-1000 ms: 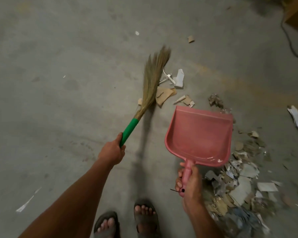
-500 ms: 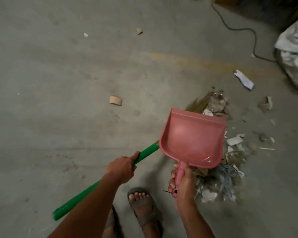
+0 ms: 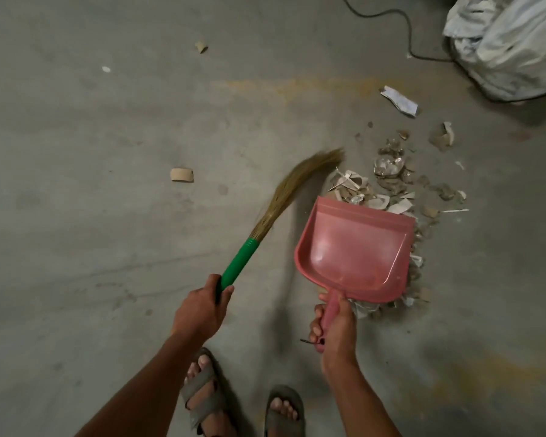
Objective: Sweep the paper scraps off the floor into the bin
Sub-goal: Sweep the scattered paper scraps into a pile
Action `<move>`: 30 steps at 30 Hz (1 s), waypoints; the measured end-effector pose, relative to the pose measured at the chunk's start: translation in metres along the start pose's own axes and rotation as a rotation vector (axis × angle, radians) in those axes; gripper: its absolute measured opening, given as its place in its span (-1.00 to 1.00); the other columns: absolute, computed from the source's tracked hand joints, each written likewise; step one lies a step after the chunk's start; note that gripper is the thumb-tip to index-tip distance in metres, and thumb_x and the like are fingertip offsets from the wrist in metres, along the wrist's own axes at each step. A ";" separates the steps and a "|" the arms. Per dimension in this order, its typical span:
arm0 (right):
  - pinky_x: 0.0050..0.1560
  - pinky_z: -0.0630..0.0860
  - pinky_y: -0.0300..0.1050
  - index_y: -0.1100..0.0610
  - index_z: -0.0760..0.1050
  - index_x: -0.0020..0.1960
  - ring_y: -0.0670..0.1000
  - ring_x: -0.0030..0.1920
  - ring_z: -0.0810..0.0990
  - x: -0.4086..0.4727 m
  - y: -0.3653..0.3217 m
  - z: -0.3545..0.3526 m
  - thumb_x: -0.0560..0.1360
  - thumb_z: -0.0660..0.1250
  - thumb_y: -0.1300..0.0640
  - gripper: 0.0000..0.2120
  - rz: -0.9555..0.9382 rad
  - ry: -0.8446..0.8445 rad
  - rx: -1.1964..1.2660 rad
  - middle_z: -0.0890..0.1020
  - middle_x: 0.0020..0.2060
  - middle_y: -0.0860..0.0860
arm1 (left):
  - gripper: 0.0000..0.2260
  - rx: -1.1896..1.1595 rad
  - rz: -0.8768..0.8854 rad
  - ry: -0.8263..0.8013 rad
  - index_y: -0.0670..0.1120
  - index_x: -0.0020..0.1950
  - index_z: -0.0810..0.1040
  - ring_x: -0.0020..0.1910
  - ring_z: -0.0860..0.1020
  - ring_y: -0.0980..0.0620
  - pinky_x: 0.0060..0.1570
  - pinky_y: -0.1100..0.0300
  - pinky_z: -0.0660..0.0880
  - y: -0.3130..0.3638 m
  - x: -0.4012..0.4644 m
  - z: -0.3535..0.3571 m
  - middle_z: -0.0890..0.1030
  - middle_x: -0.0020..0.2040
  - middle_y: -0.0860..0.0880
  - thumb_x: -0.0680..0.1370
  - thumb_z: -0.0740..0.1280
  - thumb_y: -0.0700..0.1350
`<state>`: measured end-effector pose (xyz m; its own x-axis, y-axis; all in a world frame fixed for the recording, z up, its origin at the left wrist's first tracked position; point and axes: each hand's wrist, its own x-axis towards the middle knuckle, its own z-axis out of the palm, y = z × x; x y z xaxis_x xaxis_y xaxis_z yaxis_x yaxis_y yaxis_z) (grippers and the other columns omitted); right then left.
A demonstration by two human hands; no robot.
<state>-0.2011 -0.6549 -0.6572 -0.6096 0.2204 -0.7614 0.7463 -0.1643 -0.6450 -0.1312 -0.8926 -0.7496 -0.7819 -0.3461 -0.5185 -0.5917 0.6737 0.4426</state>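
while the left hand (image 3: 200, 307) grips a broom (image 3: 292, 197) by its green handle, the right hand (image 3: 336, 326) grips a pink dustpan (image 3: 353, 250) by its handle. paper scraps (image 3: 391, 187) lie heaped on the concrete floor (image 3: 108, 216) beside and beyond the dustpan, bristle tips just beside them.

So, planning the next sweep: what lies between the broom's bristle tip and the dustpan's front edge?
In the head view, torn paper scraps lie between the broom tip and the dustpan front edge.
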 end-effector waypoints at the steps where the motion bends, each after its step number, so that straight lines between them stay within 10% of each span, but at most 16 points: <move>1: -0.58 0.25 -0.28 0.19 0.50 0.08 -0.05 -0.58 0.31 0.001 -0.001 -0.007 0.70 0.12 -0.11 -0.62 0.001 0.005 0.010 0.48 -0.38 0.03 | -0.70 -0.045 -0.007 0.025 0.08 0.29 0.42 -0.38 0.56 0.03 -0.41 0.08 0.53 0.001 -0.005 0.001 0.57 -0.28 0.04 0.70 0.20 0.25; 15: -0.59 0.20 -0.30 0.19 0.50 0.05 -0.06 -0.62 0.26 -0.025 0.040 -0.054 0.72 0.08 -0.07 -0.63 0.071 -0.092 -0.032 0.46 -0.37 0.07 | -0.64 -0.308 -0.528 0.363 -0.07 0.14 0.38 -0.18 0.60 -0.30 -0.08 -0.18 0.61 -0.027 -0.044 -0.007 0.60 -0.16 -0.23 0.74 0.10 0.22; 20: -0.59 0.19 -0.28 0.18 0.50 0.02 -0.05 -0.61 0.26 -0.029 0.052 -0.031 0.72 0.08 -0.07 -0.63 0.083 -0.170 -0.044 0.46 -0.39 0.06 | -0.61 -0.417 -0.743 0.248 -0.15 0.26 0.46 -0.27 0.65 -0.13 -0.32 0.03 0.59 -0.061 -0.030 -0.018 0.65 -0.06 -0.21 0.74 0.18 0.17; 30: -0.58 0.20 -0.27 0.21 0.52 0.06 -0.05 -0.60 0.27 -0.034 0.073 -0.041 0.71 0.10 -0.07 -0.62 0.108 -0.124 -0.085 0.47 -0.39 0.06 | -0.65 -0.099 -0.289 -0.042 -0.05 0.36 0.47 -0.07 0.66 -0.23 -0.06 -0.04 0.64 -0.008 -0.034 0.036 0.65 -0.02 -0.18 0.72 0.23 0.16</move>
<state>-0.1154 -0.6353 -0.6756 -0.5495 0.0849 -0.8312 0.8256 -0.0977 -0.5557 -0.0930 -0.8632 -0.7619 -0.5709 -0.4852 -0.6623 -0.8063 0.4835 0.3408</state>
